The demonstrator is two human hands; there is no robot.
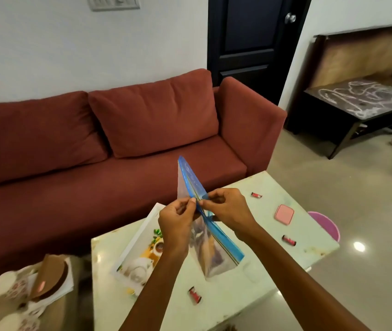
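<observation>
A clear zip bag [214, 254] with a blue zip strip along its top is held up above the pale table [249, 292]. My left hand [175, 223] pinches one side of the strip near its middle. My right hand [226, 211] pinches the other side, right opposite. The bag's far end points up toward the sofa, and its near end hangs just over the table. Whether anything is inside the bag is unclear.
Three small red wrapped sweets [256, 195] [289, 240] [195, 295] and a pink square case [284, 214] lie on the table. A printed placemat [140, 254] lies at its left. A maroon sofa [118, 139] stands behind; a pink stool [326, 223] is at right; cups [1, 285] are at lower left.
</observation>
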